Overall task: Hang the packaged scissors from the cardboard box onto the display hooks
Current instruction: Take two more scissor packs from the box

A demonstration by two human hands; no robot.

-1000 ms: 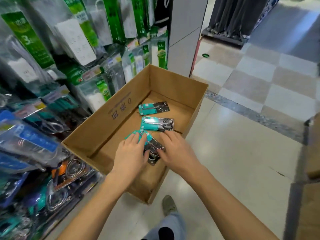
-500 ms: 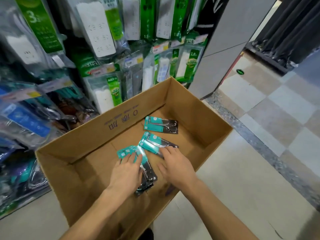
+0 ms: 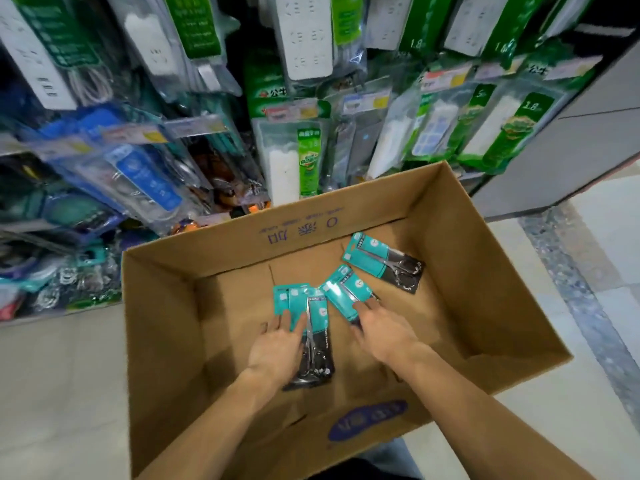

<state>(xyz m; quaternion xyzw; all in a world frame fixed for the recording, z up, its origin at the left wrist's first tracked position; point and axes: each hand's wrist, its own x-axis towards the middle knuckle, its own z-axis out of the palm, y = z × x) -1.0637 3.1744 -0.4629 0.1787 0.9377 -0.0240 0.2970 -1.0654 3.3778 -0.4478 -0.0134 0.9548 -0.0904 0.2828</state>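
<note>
An open cardboard box (image 3: 311,220) stands on the floor below me with teal-and-black packaged scissors in it. My left hand (image 3: 277,348) holds a small fanned stack of scissor packs (image 3: 317,327) low over the box bottom, fingers spread across the teal cards. My right hand (image 3: 384,332) reaches forward, its straight fingertips touching another scissor pack (image 3: 341,292) that lies flat. A third pack (image 3: 384,263) lies alone farther back right. Display hooks on the rack behind the box are crowded with hanging goods; hanging scissors (image 3: 221,168) show dimly at centre left.
Packaged power strips (image 3: 304,36) in green-and-white wrappers hang above the box, blue packs (image 3: 138,174) at left. A grey panel (image 3: 571,150) stands at right. Pale tiled floor (image 3: 62,393) surrounds the box.
My right hand left the stack and moved onto the second pack. My left hand kept the stack. The view swung so the box sits centred under me.
</note>
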